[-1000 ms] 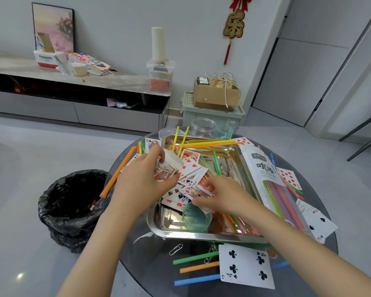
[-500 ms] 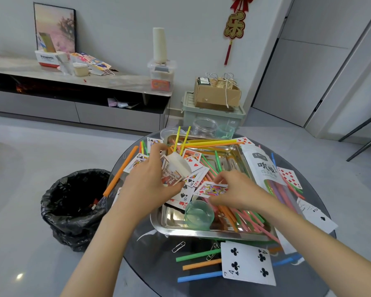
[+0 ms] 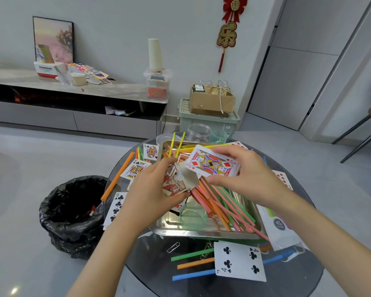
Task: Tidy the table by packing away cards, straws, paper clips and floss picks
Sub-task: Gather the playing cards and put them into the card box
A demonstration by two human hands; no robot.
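over the tray (image 3: 171, 224), my left hand (image 3: 150, 189) grips the card box (image 3: 178, 181) and my right hand (image 3: 244, 170) pinches a card stack (image 3: 212, 163); next, i reckon, it slides into the box's mouth.

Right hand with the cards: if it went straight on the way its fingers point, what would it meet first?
Probably the open flap end of the card box that the left hand holds. The right hand points left, its stack of cards nearly touching it. Depth is uncertain.
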